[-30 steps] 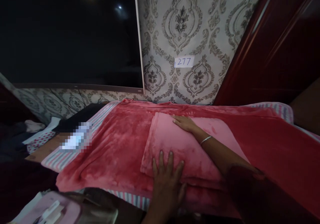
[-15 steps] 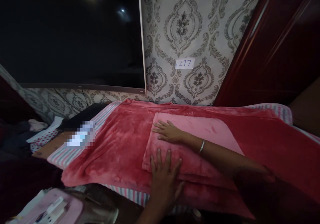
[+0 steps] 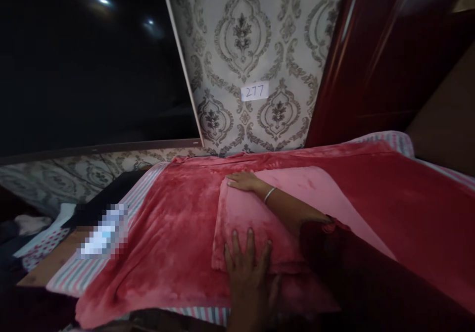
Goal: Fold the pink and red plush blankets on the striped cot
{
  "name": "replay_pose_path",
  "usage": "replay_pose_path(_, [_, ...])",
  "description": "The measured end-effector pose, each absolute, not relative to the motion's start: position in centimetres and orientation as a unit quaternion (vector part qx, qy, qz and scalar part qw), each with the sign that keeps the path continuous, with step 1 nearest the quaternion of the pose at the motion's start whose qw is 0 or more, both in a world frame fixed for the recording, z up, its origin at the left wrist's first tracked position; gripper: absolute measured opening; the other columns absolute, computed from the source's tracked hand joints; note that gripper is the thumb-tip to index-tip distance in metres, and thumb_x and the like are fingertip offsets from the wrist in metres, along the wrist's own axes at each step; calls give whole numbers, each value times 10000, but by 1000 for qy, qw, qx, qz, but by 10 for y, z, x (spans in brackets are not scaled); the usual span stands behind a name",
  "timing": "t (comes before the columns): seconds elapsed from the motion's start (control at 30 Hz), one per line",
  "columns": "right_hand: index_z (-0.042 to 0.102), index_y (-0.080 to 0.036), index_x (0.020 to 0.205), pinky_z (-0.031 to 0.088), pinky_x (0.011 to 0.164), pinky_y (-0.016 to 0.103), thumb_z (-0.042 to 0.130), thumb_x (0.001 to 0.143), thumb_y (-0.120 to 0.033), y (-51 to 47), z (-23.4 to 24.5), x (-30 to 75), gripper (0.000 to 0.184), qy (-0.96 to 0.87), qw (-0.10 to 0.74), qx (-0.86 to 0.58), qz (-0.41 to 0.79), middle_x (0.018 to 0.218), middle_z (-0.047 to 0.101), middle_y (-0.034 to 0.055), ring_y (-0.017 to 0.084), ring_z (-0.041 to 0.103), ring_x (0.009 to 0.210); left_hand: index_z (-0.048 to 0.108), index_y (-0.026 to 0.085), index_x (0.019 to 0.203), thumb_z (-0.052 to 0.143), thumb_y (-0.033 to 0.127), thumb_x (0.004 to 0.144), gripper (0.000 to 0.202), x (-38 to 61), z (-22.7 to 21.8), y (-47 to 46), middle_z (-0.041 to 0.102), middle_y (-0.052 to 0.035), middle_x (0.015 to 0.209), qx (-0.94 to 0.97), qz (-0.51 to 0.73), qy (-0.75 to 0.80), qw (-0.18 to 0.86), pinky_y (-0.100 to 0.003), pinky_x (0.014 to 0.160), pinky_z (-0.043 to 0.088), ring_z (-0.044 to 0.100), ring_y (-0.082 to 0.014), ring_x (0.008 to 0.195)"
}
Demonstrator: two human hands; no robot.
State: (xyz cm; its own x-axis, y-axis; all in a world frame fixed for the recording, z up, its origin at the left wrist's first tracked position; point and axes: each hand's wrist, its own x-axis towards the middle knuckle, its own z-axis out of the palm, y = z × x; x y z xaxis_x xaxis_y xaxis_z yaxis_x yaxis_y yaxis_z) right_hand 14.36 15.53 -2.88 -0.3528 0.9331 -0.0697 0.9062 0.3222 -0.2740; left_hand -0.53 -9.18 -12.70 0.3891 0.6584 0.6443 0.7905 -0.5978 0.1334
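Observation:
A red plush blanket [image 3: 178, 233] lies spread out, with a lighter pink folded section [image 3: 311, 183] on top of it. My right hand [image 3: 243, 180], with a silver bangle [image 3: 269, 194] at the wrist, rests flat on the far left corner of the fold. Closer to me, my left hand [image 3: 248, 267] is palm down on the near left part of the fold, its fingers spread. Neither hand grips the cloth. The dark sleeve of my right arm hides part of the fold's near right side.
Beneath the blanket a striped cloth [image 3: 148, 183] shows along the edges. A blurred-out item [image 3: 106, 233] lies on its left part. Behind are a large dark television [image 3: 89, 65], patterned wallpaper with a paper label [image 3: 255, 91], and a dark red wooden panel [image 3: 363, 65].
My right hand has slid away from me to the fold's far left corner, its forearm reaching further in. My left hand stays flat on the near part. The view has turned slightly.

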Motion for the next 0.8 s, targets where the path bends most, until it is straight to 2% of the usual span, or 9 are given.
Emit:
replay_pose_path(0.17, [329,-308,1609,152,1234,610,317,1056,-528,146,-22,146,595,-809,84,-569,116,1678,250,48,317,263,1529,525,360,1491,780,469,769,773,-5,-123,-89,299,-69,1675,-827,-346,-432,100,-705,1212,119,110,-463,1551])
replay_pose_path(0.33, [325,-319,1608,111,1224,641,381,1050,-533,102,-16,165,600,-853,99,-508,67,1700,169,66,330,151,1559,524,363,1490,742,347,814,710,-5,-119,-88,289,-65,1679,-832,-321,-437,117,-691,1209,160,108,-437,1559])
replay_pose_path(0.47, [376,-332,1584,123,1212,648,433,1036,-568,24,-13,207,600,-887,65,-450,76,1692,202,81,338,165,1555,545,342,1477,695,302,847,649,-5,-116,-89,316,-82,1667,-835,-312,-438,117,-689,1206,175,94,-429,1563])
replay_pose_path(0.57, [449,-313,1550,139,1207,657,436,1037,-562,-43,-16,248,571,-877,84,-467,75,1671,268,95,344,192,1548,544,311,1480,648,301,879,610,-10,-108,-92,346,-98,1652,-840,-291,-445,109,-708,1191,194,116,-429,1559])
replay_pose_path(0.7, [512,-315,1509,150,1210,664,394,1057,-526,-106,-35,291,513,-827,137,-544,39,1628,373,75,341,230,1538,521,315,1491,473,269,986,509,-15,-71,-86,395,-70,1627,-871,-253,-418,49,-675,1214,208,271,-332,1539])
replay_pose_path(0.8, [477,-347,1525,201,1205,654,405,1055,-517,-128,-56,306,506,-800,166,-576,9,1612,402,58,323,273,1525,443,336,1536,324,282,1042,512,10,-29,-63,415,-26,1615,-933,-185,-300,-70,-553,1245,254,334,-215,1519])
